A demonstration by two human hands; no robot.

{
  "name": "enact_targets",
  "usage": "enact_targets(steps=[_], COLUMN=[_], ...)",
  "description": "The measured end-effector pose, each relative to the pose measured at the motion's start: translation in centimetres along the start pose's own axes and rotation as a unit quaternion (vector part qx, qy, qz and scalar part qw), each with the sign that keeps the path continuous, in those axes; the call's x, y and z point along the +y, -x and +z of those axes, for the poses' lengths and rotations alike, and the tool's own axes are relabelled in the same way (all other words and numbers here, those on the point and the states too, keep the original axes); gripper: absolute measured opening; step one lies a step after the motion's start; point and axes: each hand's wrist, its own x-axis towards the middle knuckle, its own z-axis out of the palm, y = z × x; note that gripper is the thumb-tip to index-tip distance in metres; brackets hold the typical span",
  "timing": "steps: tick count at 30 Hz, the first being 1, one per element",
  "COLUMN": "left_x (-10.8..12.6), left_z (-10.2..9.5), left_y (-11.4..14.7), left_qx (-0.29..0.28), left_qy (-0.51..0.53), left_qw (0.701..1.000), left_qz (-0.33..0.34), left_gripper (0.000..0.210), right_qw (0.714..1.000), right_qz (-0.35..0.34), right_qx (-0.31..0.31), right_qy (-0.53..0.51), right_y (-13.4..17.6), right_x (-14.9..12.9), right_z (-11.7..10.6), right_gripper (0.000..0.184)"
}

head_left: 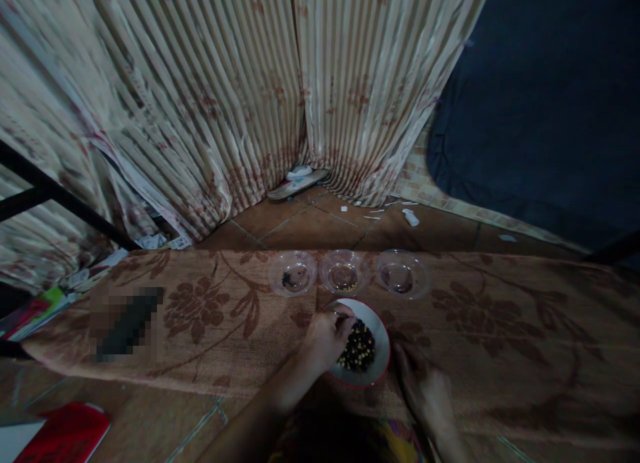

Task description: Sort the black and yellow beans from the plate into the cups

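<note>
A white bowl with a red rim (384, 343) sits on the cloth-covered bench and holds a mix of dark and yellow beans or seeds (357, 348). Over its left side, my left hand (330, 331) has its thumb and fingers pinched together; whatever is between them is too small to make out. My right hand (424, 380) rests beside the bowl's right rim, somewhat blurred, its fingers stretched forward and apparently holding nothing. Behind the bowl stand three clear plastic cups: the left cup (305, 286) has a few dark pieces, the middle cup (345, 270) yellow ones, the right cup (400, 276) some dark reddish ones.
A patterned brown cloth (210, 350) covers the long bench. Toward its left end lies a pixelated dark object (129, 324). Striped curtains (250, 83) hang behind, with a slipper-like item (299, 184) and small white scraps on the tiled floor. A red item (75, 431) lies at lower left.
</note>
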Motion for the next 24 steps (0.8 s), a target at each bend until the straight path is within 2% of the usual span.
enact_targets(steps=[15, 24], left_x=[-0.5, -0.5], left_z=[0.4, -0.8], left_y=[-0.1, 0.4], left_qx=[0.002, 0.017], left_qy=[0.023, 0.063], left_qw=[1.0, 0.997], left_qz=[-0.003, -0.03], left_gripper=[0.016, 0.018], right_qw=[1.0, 1.0], right_qz=[0.001, 0.005], right_qx=[-0.002, -0.008], right_qy=[-0.02, -0.001], right_y=[0.0, 0.0], right_x=[0.3, 0.1], right_z=[0.3, 0.2], right_gripper=[0.047, 0.049])
